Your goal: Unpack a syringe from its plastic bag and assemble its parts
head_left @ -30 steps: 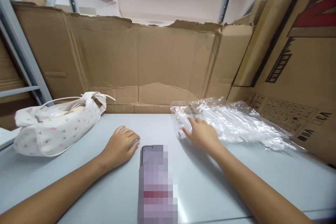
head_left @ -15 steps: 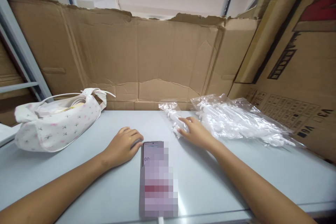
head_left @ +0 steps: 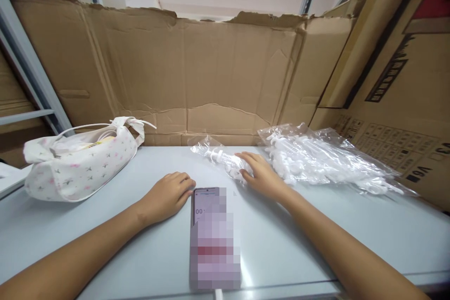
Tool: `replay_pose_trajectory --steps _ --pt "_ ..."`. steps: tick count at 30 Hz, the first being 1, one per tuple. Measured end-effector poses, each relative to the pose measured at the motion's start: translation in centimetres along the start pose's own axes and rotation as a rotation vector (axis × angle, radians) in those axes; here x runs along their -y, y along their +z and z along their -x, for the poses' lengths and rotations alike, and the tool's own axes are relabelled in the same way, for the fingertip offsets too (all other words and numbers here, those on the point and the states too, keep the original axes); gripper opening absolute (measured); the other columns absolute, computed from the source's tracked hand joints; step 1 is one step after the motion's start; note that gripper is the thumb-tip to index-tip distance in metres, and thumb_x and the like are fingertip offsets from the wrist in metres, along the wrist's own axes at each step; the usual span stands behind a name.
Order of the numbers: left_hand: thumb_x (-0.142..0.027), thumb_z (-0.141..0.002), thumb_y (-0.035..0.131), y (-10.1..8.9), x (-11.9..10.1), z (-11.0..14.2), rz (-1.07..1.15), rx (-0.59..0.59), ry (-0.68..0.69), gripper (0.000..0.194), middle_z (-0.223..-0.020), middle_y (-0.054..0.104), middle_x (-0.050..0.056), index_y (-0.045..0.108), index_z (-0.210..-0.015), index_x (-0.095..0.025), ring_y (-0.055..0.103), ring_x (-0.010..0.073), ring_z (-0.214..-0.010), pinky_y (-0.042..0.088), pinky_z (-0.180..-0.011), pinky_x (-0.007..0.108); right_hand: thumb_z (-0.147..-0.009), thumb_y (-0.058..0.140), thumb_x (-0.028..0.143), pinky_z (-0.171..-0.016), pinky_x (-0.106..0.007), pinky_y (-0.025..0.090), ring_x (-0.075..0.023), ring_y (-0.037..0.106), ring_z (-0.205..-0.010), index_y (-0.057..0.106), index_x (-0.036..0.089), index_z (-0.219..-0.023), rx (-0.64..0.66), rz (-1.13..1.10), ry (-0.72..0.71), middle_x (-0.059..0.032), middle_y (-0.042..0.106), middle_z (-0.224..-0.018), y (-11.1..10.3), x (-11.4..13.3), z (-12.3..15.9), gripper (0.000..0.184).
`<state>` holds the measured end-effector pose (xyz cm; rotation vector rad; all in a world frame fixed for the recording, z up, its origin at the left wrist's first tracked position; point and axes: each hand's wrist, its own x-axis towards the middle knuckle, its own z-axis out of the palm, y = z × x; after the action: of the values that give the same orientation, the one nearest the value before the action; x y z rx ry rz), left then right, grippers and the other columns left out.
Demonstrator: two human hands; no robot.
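Observation:
My left hand (head_left: 169, 197) rests on the pale table with its fingers loosely bent and nothing in them. Its fingertips are beside the top left corner of a phone (head_left: 211, 239), which lies face up with most of its screen pixelated. A small clear plastic bag of white plastic parts (head_left: 221, 158) lies beyond the phone, its far end pointing left. My right hand (head_left: 262, 176) holds the near end of this bag between thumb and fingers. Just right of that hand, more clear bags of white parts (head_left: 316, 157) lie in a pile.
A white patterned cloth bag (head_left: 82, 166) with its top open stands at the left of the table (head_left: 140, 262). Cardboard (head_left: 204, 70) walls off the back, and a large printed carton (head_left: 404, 112) borders the right side. A white cable (head_left: 218, 294) runs from the phone's lower end.
The small bag in my right hand has swung its far end to the left and now lies at more of a slant. My left hand stays by the phone. The view has shifted slightly.

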<state>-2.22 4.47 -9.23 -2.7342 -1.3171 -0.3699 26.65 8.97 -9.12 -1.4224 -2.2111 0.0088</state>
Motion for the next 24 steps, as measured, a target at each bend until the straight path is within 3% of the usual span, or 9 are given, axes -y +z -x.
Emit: replay_pose_trajectory --steps 7,19,24 --pt "-0.025 -0.094 0.035 0.1 0.2 0.0 0.009 -0.011 0.011 0.027 -0.101 0.059 0.006 0.059 -0.107 -0.023 0.055 0.0212 -0.090 0.044 -0.079 0.035 -0.087 0.043 0.028 -0.100 -0.038 0.036 -0.0240 0.042 -0.122 0.045 0.021 -0.134 0.065 -0.011 -0.001 -0.0088 0.050 -0.131 -0.2 1.4 0.5 0.047" --pt "-0.023 -0.092 0.037 0.1 0.0 -0.1 -0.030 -0.009 0.004 0.026 -0.101 0.060 0.005 0.058 -0.106 -0.023 0.057 0.0211 -0.089 0.045 -0.077 0.035 -0.088 0.046 0.028 -0.099 -0.040 0.036 -0.0251 0.041 -0.121 0.063 0.024 -0.112 0.111 -0.026 -0.106 -0.0096 0.046 -0.133 0.0 1.2 0.6 0.030" --pt "-0.016 -0.088 0.039 0.3 0.4 -0.3 -0.050 -0.043 0.018 0.029 -0.116 0.058 0.007 0.057 -0.110 -0.024 0.055 0.0233 -0.105 0.044 -0.088 0.040 -0.084 0.047 0.020 -0.093 -0.036 0.039 -0.0239 0.047 -0.112 0.068 0.023 -0.090 0.131 -0.011 -0.183 -0.0056 0.060 -0.117 -0.4 1.3 0.3 0.022"
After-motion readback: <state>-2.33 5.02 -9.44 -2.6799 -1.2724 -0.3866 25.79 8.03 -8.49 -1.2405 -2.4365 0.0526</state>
